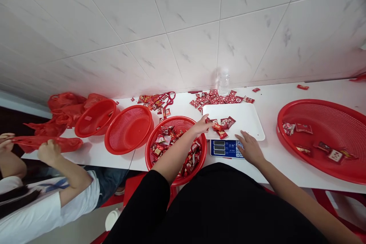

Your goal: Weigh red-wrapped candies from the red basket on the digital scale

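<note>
Packets [222, 134] in red wrappers lay in a small loose group on the white tray [251, 116], towards its left half, in the head view. The left hand [201, 126] reached over the tray's left end, its fingers partly spread and their tips at the packets; whether it had hold of one could not be told. The right hand [251, 148] was open, its fingers loosely stretched over the keys of the scale [232, 148] and up to the tray's near edge, with nothing seen in its grasp. Just left of the tray stood a filled basket [148, 156], partly hidden by the left forearm, and well to the right a wide basket [328, 120] held a few packets. A loose pile [221, 99] lay behind the tray on the worktop [268, 97], near a clear bottle [224, 82]. Farther left, a person [50, 154] held a red bag [61, 144]. The likeliest trouble was a false reading: either hand resting on the tray could add weight, and the right fingers could press a key by accident. The pile sat so near the tray's far edge that a nudge could make them touch or mix packets. A careless sweep of the left hand could also send a packet over the low rim, and a knock from the tray could tip the bottle.
</note>
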Motion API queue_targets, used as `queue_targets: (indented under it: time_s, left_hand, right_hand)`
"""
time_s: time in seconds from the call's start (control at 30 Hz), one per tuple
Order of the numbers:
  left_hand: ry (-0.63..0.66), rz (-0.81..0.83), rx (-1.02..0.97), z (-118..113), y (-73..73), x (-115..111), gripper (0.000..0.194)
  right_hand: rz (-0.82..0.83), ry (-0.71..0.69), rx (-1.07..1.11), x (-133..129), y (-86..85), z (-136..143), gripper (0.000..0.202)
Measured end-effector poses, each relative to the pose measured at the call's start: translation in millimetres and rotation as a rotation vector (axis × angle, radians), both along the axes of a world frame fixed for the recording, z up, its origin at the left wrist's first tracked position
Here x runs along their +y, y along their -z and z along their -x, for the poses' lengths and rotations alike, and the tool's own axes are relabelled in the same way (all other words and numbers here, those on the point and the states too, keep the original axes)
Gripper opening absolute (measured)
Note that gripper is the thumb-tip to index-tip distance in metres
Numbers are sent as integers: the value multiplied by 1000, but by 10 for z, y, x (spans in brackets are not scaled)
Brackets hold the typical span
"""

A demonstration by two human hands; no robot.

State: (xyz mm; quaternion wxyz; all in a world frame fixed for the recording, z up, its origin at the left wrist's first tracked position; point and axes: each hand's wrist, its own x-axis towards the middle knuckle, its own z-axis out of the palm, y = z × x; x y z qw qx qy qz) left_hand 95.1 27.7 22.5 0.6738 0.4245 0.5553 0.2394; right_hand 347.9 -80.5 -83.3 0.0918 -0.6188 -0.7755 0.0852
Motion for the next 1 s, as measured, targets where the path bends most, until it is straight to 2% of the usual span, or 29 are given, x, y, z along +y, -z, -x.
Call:
queue_targets:
  time_s: [0.2,0.37,0.5,0.57,0.67,0.8,0.87,0.93,1.0]
  left_hand:
    - [-63,-1,-79,189,162,-94,49]
    - [-141,-239,132,174,215,-109,31]
    - [-302,-270,263,277,262,-164,17]
    - [-332,-301,389,395,335,-239,14]
    - [-200,-340,571,584,506,-418,12]
    - [215,-340,726,748,713,-680,15]
    - [351,-376,801,786,745,-762,22]
    - [400,-386,862,803,732,-798,30]
    - [348,-327,894,811,701,-798,30]
  right_hand:
    - [4,8,7,-14,-20,15,45]
    - [11,10,-7,-18,-26,15,45]
    - [13,5,-13,-10,-27,21,44]
    - [20,12,-4,5,-37,32,44]
    - [38,33,21,44,-75,60,44]
    - [71,54,32,97,-155,100,42]
    - [77,58,27,107,-187,112,42]
    - [77,57,21,107,-206,117,42]
    - [74,52,12,101,-209,117,42]
